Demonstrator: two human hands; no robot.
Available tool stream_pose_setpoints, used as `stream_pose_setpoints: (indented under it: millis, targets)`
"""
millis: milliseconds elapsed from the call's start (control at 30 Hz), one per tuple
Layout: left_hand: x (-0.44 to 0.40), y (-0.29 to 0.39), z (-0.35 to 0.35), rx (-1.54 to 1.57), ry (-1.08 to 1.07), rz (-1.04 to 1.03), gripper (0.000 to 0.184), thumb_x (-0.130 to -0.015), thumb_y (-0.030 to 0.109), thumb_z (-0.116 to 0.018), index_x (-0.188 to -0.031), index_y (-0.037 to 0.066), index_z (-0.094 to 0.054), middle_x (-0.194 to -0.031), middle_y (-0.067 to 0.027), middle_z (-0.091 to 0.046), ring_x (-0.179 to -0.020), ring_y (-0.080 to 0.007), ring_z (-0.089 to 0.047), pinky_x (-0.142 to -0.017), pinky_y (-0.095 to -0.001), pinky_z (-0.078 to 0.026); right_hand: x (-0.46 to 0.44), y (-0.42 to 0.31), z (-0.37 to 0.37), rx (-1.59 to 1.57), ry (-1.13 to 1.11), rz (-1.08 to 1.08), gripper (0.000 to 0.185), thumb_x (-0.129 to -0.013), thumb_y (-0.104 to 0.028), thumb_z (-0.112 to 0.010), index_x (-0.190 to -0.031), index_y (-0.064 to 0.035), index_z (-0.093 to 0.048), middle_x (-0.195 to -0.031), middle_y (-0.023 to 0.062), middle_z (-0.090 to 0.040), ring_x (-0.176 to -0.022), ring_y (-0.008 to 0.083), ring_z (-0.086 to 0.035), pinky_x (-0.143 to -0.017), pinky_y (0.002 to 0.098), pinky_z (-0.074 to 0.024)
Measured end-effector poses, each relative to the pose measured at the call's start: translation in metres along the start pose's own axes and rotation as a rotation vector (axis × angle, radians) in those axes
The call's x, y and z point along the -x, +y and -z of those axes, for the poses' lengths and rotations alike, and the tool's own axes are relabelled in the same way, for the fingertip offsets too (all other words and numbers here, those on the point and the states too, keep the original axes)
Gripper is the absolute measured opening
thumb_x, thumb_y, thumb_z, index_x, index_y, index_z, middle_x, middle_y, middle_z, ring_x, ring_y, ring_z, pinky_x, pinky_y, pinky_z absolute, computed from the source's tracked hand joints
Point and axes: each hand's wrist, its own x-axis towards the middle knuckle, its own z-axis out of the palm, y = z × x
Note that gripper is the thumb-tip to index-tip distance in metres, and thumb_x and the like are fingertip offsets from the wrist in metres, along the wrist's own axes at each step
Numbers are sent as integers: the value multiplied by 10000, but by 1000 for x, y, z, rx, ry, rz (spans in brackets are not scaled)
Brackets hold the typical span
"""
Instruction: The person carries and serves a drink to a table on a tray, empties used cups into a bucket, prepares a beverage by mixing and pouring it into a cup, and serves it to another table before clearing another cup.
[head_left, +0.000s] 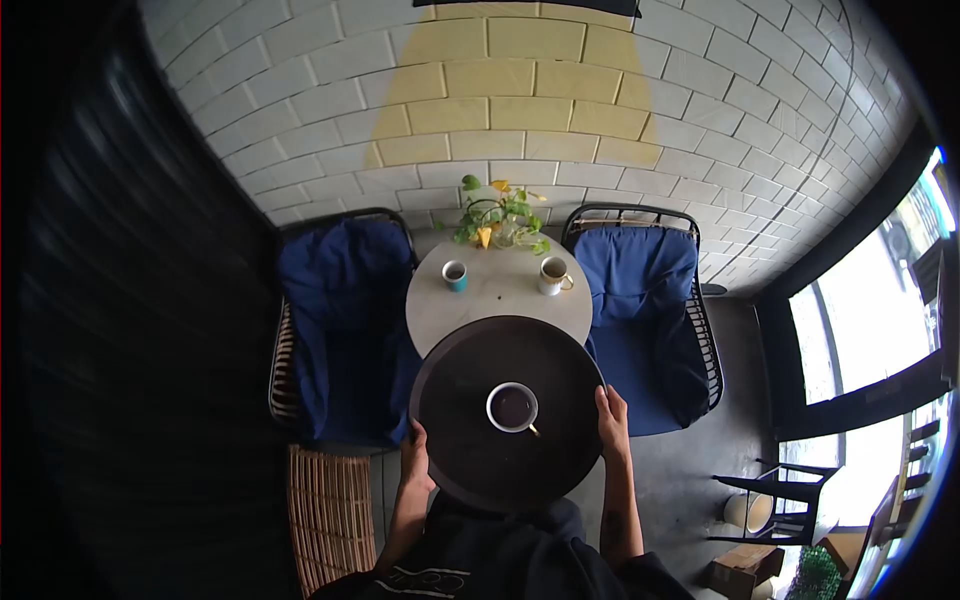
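Observation:
Between my hands is a round dark serving tray (460, 450), held level in front of my body. My left hand (417, 455) grips its left rim, and my right hand (611, 415) grips the right rim; the fingers beneath the tray are hidden. Near the tray's middle stands a white cup (512, 408) of dark liquid, its gold handle pointing toward the lower right. Beyond the tray, a small round table (500, 300) bears a teal and white cup (455, 276) on the left and a white mug with a gold handle (553, 276) on the right.
A leafy plant in a glass vase (508, 228) stands at the table's back by the brick wall. Armchairs with blue cushions flank the table, left (345, 290) and right (640, 290). A wicker piece (330, 510) is at lower left; a black stool (790, 490) and cardboard box (742, 568) are at lower right.

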Motion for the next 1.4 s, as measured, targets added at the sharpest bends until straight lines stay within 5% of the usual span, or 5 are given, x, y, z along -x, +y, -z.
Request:
stream_pose_setpoints:
  millis: [233,500,633,833,1400]
  targets:
    - [-107,78,-35,0,70,69,913,-889,686,-483,-1454,-11,-319,-1510,-170,-347,-1385,-291,-336,-1112,-439,-305,-110,-11,-55,-117,-45,-42,292,-1030,-286,-487,-875,-49,-557,-781,-92,-412,-754,25,-375,-665,199,-327]
    - [-181,90,-35,74,62,7,882,-903,638,-518,-1452,-15,-296,-1468,-183,-387,-1347,-284,-387,-1085,-428,-352,-202,6,-76,-297,-40,-154,454,-1033,-364,-446,-1176,40,-597,-989,62,-671,-890,116,-614,-769,256,-491]
    - [-187,105,-37,173,52,133,823,-914,594,-544,-1448,12,-311,-1455,-156,-393,-1325,-274,-408,-1071,-419,-376,-261,23,-76,274,122,82,375,-943,-254,-626,-1247,-39,-575,-1160,100,-603,-963,207,-608,-786,333,-529]
    - [-215,80,-19,217,103,42,761,-930,555,-548,-1445,40,-327,-1420,-142,-422,-1272,-267,-465,-1013,-420,-439,-334,73,-88,737,94,177,921,-661,-345,-833,-1412,-83,-369,-1262,190,-513,-1224,388,-463,-1018,463,-401]
    - [-224,105,-29,356,88,30,709,-944,551,-518,-1409,40,-356,-1316,-157,-518,-1168,-298,-570,-964,-449,-500,-352,65,-155,629,28,223,713,-662,-279,-844,-1190,-25,-437,-1105,231,-579,-1048,446,-567,-835,507,-482]
